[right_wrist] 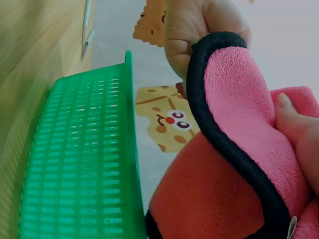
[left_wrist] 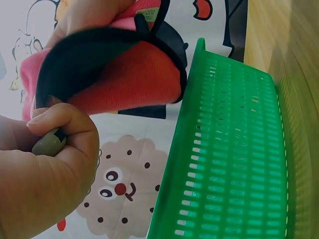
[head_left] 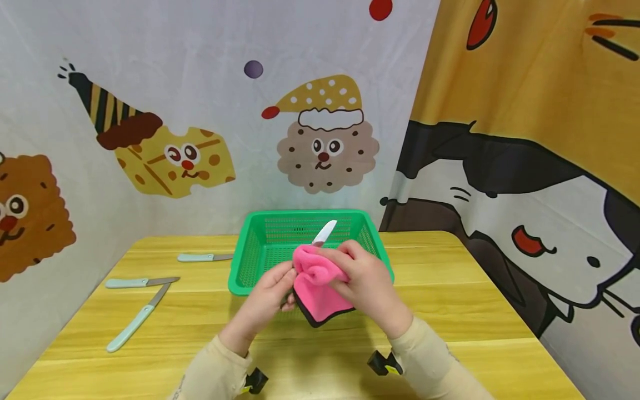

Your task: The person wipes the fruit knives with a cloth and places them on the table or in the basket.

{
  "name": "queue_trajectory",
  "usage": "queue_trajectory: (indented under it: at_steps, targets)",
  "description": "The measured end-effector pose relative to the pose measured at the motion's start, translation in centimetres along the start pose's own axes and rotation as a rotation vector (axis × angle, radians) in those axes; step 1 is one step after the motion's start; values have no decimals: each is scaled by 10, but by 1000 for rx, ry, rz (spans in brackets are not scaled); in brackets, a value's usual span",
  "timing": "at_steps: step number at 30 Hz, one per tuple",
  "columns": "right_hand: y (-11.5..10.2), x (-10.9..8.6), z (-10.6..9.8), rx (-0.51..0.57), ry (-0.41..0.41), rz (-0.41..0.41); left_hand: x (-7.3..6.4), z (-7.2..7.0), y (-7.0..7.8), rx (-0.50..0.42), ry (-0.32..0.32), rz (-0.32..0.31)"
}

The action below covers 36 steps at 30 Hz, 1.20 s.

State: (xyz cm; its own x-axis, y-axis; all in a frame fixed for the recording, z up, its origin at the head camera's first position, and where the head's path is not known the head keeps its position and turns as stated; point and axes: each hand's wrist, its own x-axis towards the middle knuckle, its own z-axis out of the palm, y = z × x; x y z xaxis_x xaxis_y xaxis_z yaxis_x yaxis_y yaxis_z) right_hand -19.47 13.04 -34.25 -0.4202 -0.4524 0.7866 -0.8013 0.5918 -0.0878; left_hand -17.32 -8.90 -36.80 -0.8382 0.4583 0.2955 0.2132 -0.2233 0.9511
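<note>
My left hand (head_left: 268,293) grips a knife, and the butt of its handle (left_wrist: 49,143) pokes out of the curled fingers in the left wrist view. The blade (head_left: 326,231) points up and away, bare at the tip, above the green basket. In my right hand (head_left: 371,280) is a pink cloth (head_left: 320,286) with black edging, pinched and folded about the lower blade. The cloth hangs down toward the table, its corner between both hands. Whether it touches the blade on both sides is hidden by the folds.
The green plastic basket (head_left: 241,278) stands behind the hands at the table's back. To its left lie two knives with crossing tips (head_left: 127,283) (head_left: 131,328) and another knife (head_left: 196,258) beside the basket. A cartoon-printed curtain (head_left: 200,44) hangs behind the wooden table (head_left: 450,311).
</note>
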Motion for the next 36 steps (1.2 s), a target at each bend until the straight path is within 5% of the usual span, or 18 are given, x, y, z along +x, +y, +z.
queue_trajectory:
  at_steps: [16, 36]
  targets:
    - [12, 1, 2, -46, 94, 39, -4, 0, -2, 59, -48, 3]
    - [39, 0, -21, -90, 169, 221, -11, -8, -5, -9, -102, 6]
